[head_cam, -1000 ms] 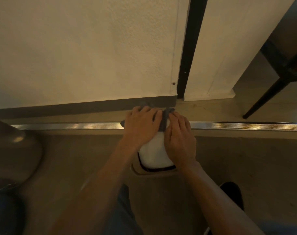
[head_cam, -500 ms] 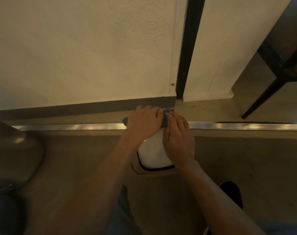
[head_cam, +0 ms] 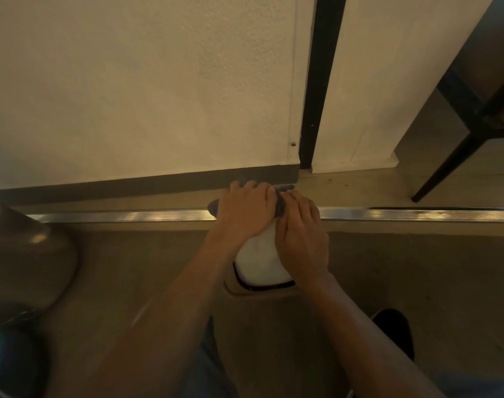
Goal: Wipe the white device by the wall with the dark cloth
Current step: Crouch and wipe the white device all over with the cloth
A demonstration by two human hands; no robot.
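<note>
The white device [head_cam: 259, 259] sits on the floor by the wall, rounded, with a dark band along its near base. Both hands lie on its far top. My left hand [head_cam: 245, 211] presses the dark cloth [head_cam: 280, 206] onto the device; only small edges of the cloth show, between the hands and at the left of my fingers. My right hand [head_cam: 301, 239] rests on the device's right side, its fingertips touching the cloth. The far part of the device is hidden under the hands.
A cream wall [head_cam: 147, 90] with a grey skirting stands right behind the device. A metal floor strip [head_cam: 115, 216] runs left to right. A black chair leg [head_cam: 446, 165] stands at the right. A dark rounded object [head_cam: 23, 254] lies at the left. A dark shoe [head_cam: 394, 328] shows at lower right.
The hands have shifted very slightly on the device's top, with less cloth showing between them. Nothing else moved.
</note>
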